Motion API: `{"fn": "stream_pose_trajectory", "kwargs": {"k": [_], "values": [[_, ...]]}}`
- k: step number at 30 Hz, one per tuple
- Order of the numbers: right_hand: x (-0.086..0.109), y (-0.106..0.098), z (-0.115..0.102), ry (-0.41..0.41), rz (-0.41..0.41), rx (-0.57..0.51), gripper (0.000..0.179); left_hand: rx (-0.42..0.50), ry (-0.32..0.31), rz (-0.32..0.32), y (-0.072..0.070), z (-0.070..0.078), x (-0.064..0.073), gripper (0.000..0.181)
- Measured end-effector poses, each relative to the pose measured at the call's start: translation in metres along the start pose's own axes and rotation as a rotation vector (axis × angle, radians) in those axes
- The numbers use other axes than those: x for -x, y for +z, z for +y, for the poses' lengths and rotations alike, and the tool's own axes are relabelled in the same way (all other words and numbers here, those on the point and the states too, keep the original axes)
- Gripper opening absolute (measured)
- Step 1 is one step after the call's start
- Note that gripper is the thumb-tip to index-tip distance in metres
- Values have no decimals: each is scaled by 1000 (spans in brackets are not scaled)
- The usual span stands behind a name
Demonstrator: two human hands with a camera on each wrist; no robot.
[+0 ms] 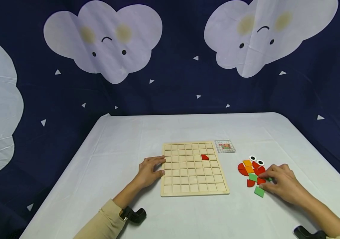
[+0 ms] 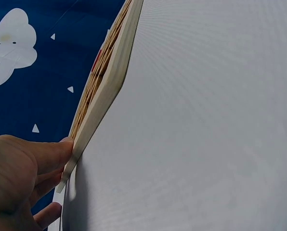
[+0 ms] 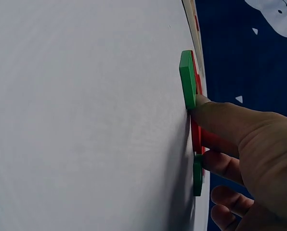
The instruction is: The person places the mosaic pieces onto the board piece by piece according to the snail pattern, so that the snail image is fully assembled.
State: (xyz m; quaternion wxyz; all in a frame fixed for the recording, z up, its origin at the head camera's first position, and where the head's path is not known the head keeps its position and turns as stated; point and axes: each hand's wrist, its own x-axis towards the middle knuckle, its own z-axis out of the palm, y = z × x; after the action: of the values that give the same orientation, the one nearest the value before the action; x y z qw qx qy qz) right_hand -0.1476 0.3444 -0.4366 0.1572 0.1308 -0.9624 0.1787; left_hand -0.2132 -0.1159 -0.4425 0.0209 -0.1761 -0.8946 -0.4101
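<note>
A wooden grid board (image 1: 193, 189) lies on the white table, with one red quarter-circle piece (image 1: 204, 157) in a cell on its upper right. Along the board's left edge rests my left hand (image 1: 149, 171), its thumb (image 2: 57, 153) and fingertips against the frame. To the right of the board, my right hand (image 1: 283, 182) is over a cluster of small pieces. Its thumb and forefinger pinch a red piece (image 1: 260, 181) there. Close below the thumb lies a green piece (image 1: 259, 191); another green piece is partly hidden beneath the hand.
Orange pieces (image 1: 248, 163), more red pieces (image 1: 243, 170) and two white eye discs (image 1: 252, 158) make up the cluster. A small picture card (image 1: 225, 146) printed with a grid lies beside the board's top right corner. Behind the table hangs dark blue cloth (image 1: 175, 93) with clouds.
</note>
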Motion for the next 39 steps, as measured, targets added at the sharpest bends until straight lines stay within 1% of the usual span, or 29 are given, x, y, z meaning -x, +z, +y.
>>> {"fn": "stream_pose_trajectory", "kwargs": {"k": [11,15,19,23,26,32,39], "values": [[0,3,-2,24,-23,-21,22,-6,-2,2,0,-1,0,44],[0,1,-3,33,-31,-20,20,-5,-3,2,0,-1,0,44],[-5,-4,-7,45,-69,-44,21,0,2,4,0,-1,0,44],[-15,-8,-19,78,-132,-100,22,3,1,4,1,-1,0,44],[-25,-7,-29,79,-152,-128,22,1,1,3,1,-2,0,43],[-49,5,-52,44,-185,-177,22,-1,2,2,1,-2,0,44],[-76,27,-76,-57,-164,-184,23,2,2,1,1,-1,-1,44]]}}
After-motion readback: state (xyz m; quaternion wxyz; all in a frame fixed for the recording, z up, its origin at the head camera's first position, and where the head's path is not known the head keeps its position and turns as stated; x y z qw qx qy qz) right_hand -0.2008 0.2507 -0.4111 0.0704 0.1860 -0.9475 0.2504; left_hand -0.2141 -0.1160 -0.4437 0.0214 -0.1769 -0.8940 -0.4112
